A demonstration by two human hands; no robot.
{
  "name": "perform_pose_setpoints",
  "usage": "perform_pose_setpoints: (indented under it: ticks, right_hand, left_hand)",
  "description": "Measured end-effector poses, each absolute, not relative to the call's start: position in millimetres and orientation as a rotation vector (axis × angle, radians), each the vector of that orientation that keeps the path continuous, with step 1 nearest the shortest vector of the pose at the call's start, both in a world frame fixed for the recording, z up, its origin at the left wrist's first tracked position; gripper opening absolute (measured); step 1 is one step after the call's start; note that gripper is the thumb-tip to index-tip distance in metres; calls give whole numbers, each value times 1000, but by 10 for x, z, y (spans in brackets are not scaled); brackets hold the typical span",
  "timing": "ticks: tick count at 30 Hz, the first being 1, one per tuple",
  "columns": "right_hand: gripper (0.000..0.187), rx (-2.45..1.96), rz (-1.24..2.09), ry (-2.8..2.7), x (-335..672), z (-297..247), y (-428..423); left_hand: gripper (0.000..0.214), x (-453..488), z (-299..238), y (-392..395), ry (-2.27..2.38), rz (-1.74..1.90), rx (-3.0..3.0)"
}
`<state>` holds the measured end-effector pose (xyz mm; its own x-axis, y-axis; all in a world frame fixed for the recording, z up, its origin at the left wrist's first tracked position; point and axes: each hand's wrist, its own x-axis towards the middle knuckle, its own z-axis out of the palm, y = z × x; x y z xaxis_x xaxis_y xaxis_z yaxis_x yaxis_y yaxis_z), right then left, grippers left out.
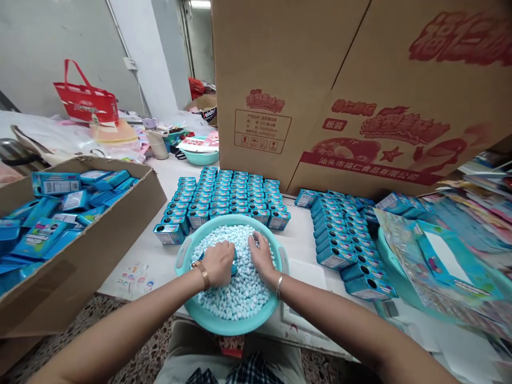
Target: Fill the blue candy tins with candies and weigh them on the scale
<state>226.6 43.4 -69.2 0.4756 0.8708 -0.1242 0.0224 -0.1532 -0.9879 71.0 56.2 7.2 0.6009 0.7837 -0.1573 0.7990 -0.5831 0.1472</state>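
Obs. Both hands are in the teal basin (188,256), which sits at the near table edge, part of it seemingly overhanging toward my lap. My left hand (218,262) is curled into a fist, knuckles up, around a blue tin (234,266). Only a sliver of it shows, so I judge it a tin by colour alone. My right hand (262,256) lies palm down on the pellets (240,296), fingers loosely spread and gripping nothing I can see.

Risks (judgement):
- Downward pressure on the near side could tip the basin off the edge, since its weight sits toward me.
- The pellets are heaped near the rim, so a brisk scoop could send some rolling over it onto the floor.
- The tin rows (230,194) stand just behind the basin, so a nudge of the far rim could topple the front row.

Materials:
- Basin: smooth moulded plastic, round, with grey side handles.
- Pellets: small, rounded, matte, pale blue and white, loose and free-flowing.
- Tins: small, boxy, glossy printed faces. Those in the right-hand cluster (336,240) show a dark round opening.
- Cardboard box (80,277) at left: corrugated, with soft, bent flaps, holding flat blue packs.
- Large carton (360,90) behind: rigid, with red print.
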Motion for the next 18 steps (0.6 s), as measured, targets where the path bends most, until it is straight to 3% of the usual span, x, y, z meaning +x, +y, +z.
perform_pose_setpoints:
  ticks: [7, 13, 18]
  right_hand:
    - [40, -1319, 1061, -577, 2000, -586, 643]
    - [29, -1087, 1162, -632, 2003, -59, 710]
    - [26, -1062, 1162, -700, 2009, 184, 713]
  left_hand:
    - [50, 636, -18, 464, 1461, 128, 2548]
    - [67, 570, -29, 406, 1501, 771, 2173]
    - [69, 601, -37, 379, 1542, 943, 2040]
